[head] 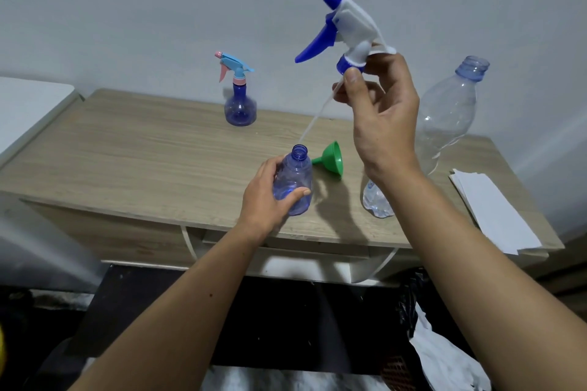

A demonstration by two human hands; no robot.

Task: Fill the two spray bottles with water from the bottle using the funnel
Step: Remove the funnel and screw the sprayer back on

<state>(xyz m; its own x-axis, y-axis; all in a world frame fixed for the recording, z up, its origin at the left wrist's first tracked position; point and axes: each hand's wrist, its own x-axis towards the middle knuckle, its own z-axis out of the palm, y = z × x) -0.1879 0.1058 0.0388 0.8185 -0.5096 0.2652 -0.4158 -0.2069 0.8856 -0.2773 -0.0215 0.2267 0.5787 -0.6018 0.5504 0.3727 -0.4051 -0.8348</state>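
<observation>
— Sprayer head (346,25) up in the air like that, why so high?

— Its dip tube (313,120) is long and thin, and the tip hangs just above the open neck of the spray bottle (293,181). I judge I have to lift that far so the tube comes clear of the neck. My right hand (381,111) pinches the blue collar at the base of the head, thumb in front and fingers curled behind, wrist raised and forearm angled up from the lower right

— And the other hand?

— My left hand (266,197) grips the uncapped bottle round its belly, thumb across the front, steadying it upright near the front edge of the wooden table (127,149). It looks to hold a little water low down, though I cannot be sure through the blue plastic

— Where's the rest of what you need?

— Green funnel (330,159) lies on its side just beside the bottle, spout pointing towards it, so it is within easy reach once the neck is free. Big clear water bottle (444,124) stands uncapped behind my right wrist, its lower part hidden by my arm. The second spray bottle (239,98), with the pink and light blue head on, stands well apart at the back, seemingly waiting its turn. Some white papers (495,213) sit at the right edge
</observation>
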